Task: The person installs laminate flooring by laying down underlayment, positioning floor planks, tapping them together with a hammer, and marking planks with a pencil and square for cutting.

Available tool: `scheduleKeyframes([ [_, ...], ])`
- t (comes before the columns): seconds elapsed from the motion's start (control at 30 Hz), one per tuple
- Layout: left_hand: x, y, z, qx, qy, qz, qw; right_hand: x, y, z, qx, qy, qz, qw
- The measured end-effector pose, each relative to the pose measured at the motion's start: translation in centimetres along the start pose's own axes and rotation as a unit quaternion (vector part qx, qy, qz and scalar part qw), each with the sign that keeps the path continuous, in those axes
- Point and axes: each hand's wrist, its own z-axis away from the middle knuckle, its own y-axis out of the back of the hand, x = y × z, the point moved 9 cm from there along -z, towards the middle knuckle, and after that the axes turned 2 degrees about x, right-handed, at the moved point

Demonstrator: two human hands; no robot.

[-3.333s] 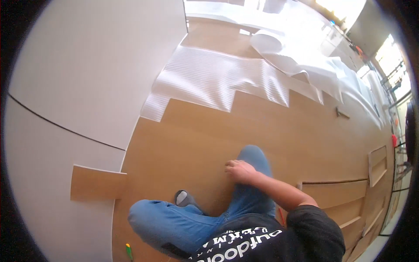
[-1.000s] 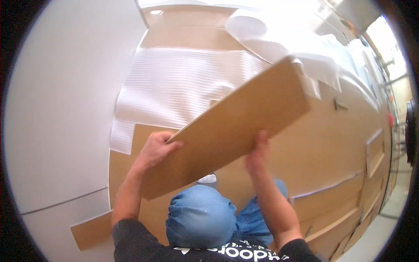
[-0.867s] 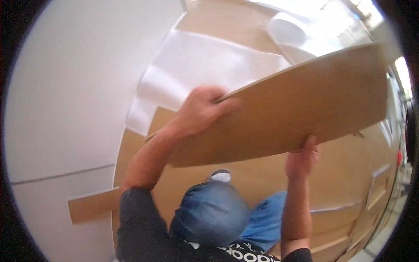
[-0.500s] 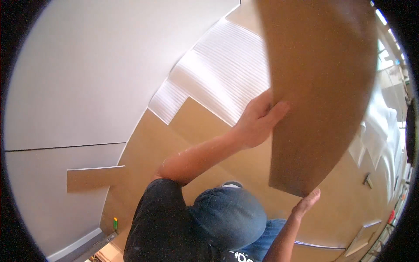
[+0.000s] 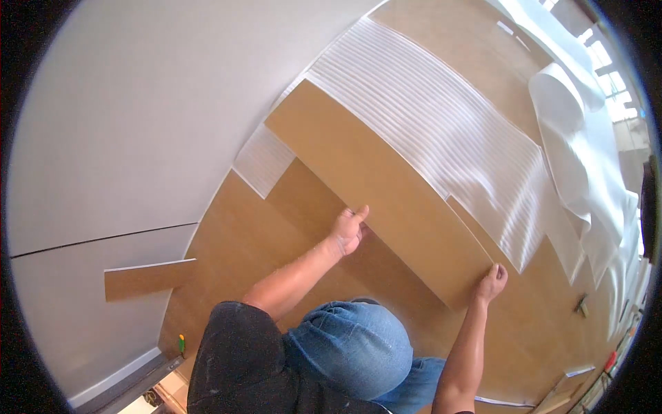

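A long, flat tan plank (image 5: 386, 200) is held low over the floor, slanting from upper left to lower right. My left hand (image 5: 349, 229) grips its near long edge at about the middle, with the thumb on top and the fingers partly hidden beneath. At the plank's right end, my right hand (image 5: 492, 283) is closed on the corner. The far edge of the plank lies along ribbed white foam underlay (image 5: 427, 117), partly covering it. Under and in front of the plank is brown plank flooring (image 5: 289, 276), where my bent knee shows.
A pale wall (image 5: 152, 124) rises on the left, with a short board piece (image 5: 141, 281) beside it. A yellow-green knife-like tool (image 5: 181, 343) lies near the wall's lower corner. At right are crumpled white sheeting (image 5: 572, 138) and a small hammer-like tool (image 5: 583, 306).
The plank has swung from upright on the right down to nearly flat over the floor and foam. My left hand has moved left and down; my right hand has risen slightly with the plank's end.
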Motion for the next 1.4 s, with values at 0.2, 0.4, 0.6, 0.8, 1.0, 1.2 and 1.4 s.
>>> scheduleKeyframes([
  [0.2,2.2,1.7,-2.2,0.057,0.033,-0.035,0.997,-3.2,-6.7,-2.8,-0.026,0.024,0.014,0.999],
  [0.4,5.1,3.0,-2.6,0.052,0.128,-0.38,0.915,-2.1,-8.0,-4.8,-0.041,-0.009,-0.007,0.999],
  [0.6,8.8,2.8,-2.3,0.103,-0.006,-0.649,0.754,-4.9,-7.7,-2.8,-0.027,0.051,0.178,0.982],
  [0.8,17.4,7.0,-1.8,0.198,-0.27,-0.648,0.684,-7.4,-8.1,0.4,-0.065,0.051,0.214,0.973],
  [1.0,22.7,9.9,-2.1,0.343,-0.268,-0.62,0.652,-2.5,-3.6,3.2,-0.015,0.057,0.328,0.943],
  [1.2,21.7,9.3,-3.6,0.37,-0.21,-0.638,0.642,-2.7,-4.1,6.7,0.002,0.134,0.304,0.943],
  [1.4,23.3,12.5,-5.0,0.36,-0.202,-0.602,0.684,-1.7,-4.5,5.9,-0.036,0.041,0.127,0.99],
])
